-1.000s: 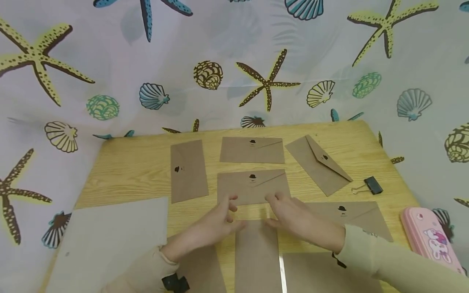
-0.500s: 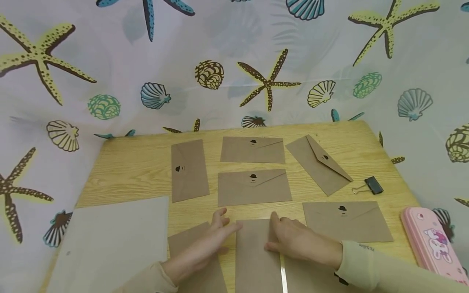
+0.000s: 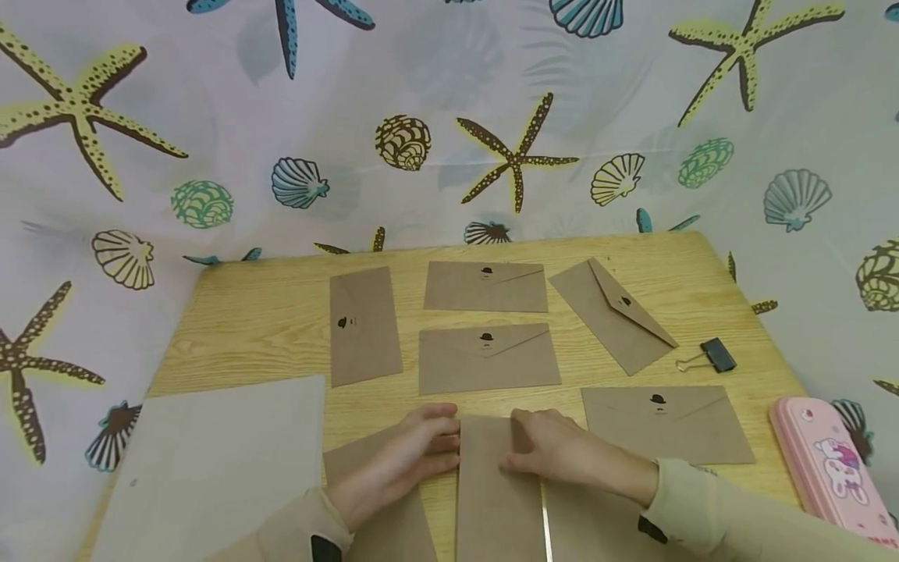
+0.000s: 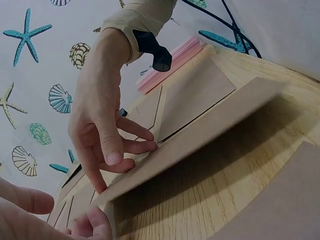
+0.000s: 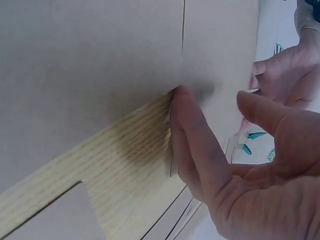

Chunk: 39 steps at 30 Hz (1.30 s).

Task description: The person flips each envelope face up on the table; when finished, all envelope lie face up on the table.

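A plain brown kraft envelope (image 3: pixel 492 507) lies lengthwise at the front middle of the table, between the two hands. Its left long edge is raised, with a shadow beneath it in the left wrist view. My left hand (image 3: pixel 403 457) has its fingers bent at the left edge near the far end, one fingertip close under the corner. On the opposite side my right hand (image 3: pixel 562 449) holds the right edge, fingertips at the far corner and thumb (image 5: pixel 255 105) over the face. Another brown envelope (image 3: pixel 393 523) lies partly under the left forearm.
Several hat-printed envelopes are spread behind the hands, including one straight ahead (image 3: pixel 488 371) and one at the right (image 3: pixel 667 437). A large pale sheet (image 3: pixel 218 460) covers the front left. A black binder clip (image 3: pixel 718 355) and a pink pencil case (image 3: pixel 829 468) lie at the right.
Both hands have come down and back from over the printed envelope to the plain one's sides. The left hand has closed in on its left edge, which has shifted slightly right and lifted.
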Tool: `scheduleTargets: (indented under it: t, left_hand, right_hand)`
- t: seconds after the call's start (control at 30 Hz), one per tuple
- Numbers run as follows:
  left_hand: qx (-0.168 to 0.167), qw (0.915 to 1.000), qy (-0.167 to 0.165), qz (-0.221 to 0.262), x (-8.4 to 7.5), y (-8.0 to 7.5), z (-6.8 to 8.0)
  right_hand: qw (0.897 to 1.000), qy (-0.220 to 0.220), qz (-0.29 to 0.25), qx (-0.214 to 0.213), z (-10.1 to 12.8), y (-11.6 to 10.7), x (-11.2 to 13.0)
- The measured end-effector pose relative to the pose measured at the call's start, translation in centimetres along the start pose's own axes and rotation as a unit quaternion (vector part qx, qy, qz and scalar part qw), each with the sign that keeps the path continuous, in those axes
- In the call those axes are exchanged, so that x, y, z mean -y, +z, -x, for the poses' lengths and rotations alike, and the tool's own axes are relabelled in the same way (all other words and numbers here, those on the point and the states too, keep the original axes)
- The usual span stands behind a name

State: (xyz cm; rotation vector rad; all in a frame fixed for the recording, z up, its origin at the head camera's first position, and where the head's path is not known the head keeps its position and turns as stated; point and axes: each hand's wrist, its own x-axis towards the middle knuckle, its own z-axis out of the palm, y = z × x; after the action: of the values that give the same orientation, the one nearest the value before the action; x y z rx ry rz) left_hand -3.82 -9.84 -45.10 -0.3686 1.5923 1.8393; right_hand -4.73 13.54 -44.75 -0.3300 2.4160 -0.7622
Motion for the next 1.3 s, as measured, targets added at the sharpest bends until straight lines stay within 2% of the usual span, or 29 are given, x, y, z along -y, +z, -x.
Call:
scheduleTargets:
  t: [0.2,0.4,0.63,0.77,0.87,0.97,1.03,1.2,1.3]
  left_hand:
    - [0.063,0.9975,0.028,0.015,-0.4,0.1,-0.7]
    - [0.076,0.9956,0.054,0.009,-0.8,1.3,-0.8]
    - [0.095,0.9926,0.075,0.011,-1.5,2.7,-0.7]
    - [0.091,0.9928,0.078,0.002,-1.6,3.0,-0.6]
    - [0.052,0.9948,0.083,-0.028,-1.5,3.1,-0.3]
    - [-0.003,0.9946,0.081,-0.064,-1.2,2.9,0.4]
    - [-0.024,0.9945,0.069,-0.076,-1.0,2.8,1.0]
    - [-0.011,0.9986,0.017,-0.049,-0.6,2.2,2.0]
    - [-0.006,0.9993,0.004,-0.036,-0.3,1.9,2.1]
  right_hand:
    - [1.000,0.007,0.017,-0.008,0.9,0.0,1.0]
    - [0.999,0.025,0.021,0.002,2.0,-0.1,2.6]
    - [1.000,-0.025,0.012,0.002,2.6,-0.7,3.1]
    - [0.998,-0.055,-0.037,0.011,2.8,-1.6,2.7]
    - [0.994,-0.061,-0.089,0.003,2.8,-2.4,2.3]
    - [0.988,-0.061,-0.143,-0.013,2.8,-3.2,2.0]
    - [0.979,-0.059,-0.193,-0.012,2.6,-3.6,1.7]
    - [0.946,-0.065,-0.315,0.036,1.8,-3.8,0.6]
    - [0.937,-0.060,-0.340,0.060,1.2,-3.4,-0.2]
